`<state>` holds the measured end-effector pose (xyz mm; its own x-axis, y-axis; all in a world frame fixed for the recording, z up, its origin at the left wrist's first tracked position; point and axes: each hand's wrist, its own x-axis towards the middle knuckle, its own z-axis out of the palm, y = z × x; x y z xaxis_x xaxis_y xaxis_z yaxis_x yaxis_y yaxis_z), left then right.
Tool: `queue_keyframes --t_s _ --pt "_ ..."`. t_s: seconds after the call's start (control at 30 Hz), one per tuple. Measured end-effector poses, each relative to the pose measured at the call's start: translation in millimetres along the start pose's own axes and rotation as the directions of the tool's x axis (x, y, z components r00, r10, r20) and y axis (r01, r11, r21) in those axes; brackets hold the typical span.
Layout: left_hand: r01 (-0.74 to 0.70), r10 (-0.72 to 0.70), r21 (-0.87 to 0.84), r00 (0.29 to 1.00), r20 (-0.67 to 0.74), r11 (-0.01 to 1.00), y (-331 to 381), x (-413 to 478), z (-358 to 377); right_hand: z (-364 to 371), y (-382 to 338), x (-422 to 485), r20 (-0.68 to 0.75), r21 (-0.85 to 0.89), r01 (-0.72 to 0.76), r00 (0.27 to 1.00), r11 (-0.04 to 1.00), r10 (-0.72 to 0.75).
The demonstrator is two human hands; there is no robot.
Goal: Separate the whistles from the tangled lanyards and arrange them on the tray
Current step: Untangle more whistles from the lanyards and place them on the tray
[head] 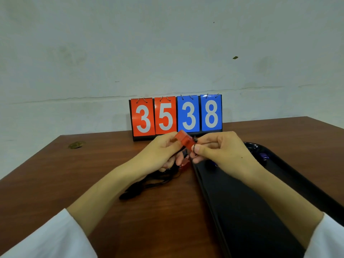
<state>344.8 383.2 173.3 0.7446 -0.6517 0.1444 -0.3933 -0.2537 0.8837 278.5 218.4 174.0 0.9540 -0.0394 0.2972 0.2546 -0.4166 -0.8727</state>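
A red whistle (184,139) is held up over the table in front of the scoreboard. My left hand (162,153) grips its left end. My right hand (219,148) pinches the thin black loop (194,147) at the whistle's right end. Black lanyards (147,184) trail in a tangle on the table below my left wrist. A second red whistle (184,164) lies partly hidden under my fingers. The black tray (242,211) lies to the right, under my right forearm, with a blue whistle (264,156) at its far end.
A flip scoreboard (176,116) reading 3 5 3 8 stands at the table's back edge against the wall. A small brownish patch (76,145) marks the far left of the brown wooden table (93,174).
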Motion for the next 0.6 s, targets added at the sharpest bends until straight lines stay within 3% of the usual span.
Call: queue_keyframes --t_s 0.13,0.23,0.3,0.43,0.6 --pt "-0.019 0.016 0.167 1.0 0.022 0.986 -3 0 12 -1 7 3 -0.157 -0.034 -0.015 0.988 0.999 0.01" --pt "-0.1 0.068 0.461 0.994 0.087 0.881 -1 -4 16 0 13 4 -0.294 -0.261 -0.016 0.954 0.965 -0.064" --pt "-0.141 0.068 0.559 0.986 0.15 0.817 3 -8 16 -1 15 3 -0.318 -0.437 -0.037 0.941 0.899 -0.116" --pt "-0.189 0.123 0.604 0.981 0.15 0.774 17 -12 8 -1 18 3 -0.129 -0.676 0.014 0.982 0.737 -0.137" --pt "-0.196 0.176 0.618 0.98 0.095 0.761 19 -10 -13 6 15 1 0.116 -0.665 0.173 0.985 0.726 -0.128"
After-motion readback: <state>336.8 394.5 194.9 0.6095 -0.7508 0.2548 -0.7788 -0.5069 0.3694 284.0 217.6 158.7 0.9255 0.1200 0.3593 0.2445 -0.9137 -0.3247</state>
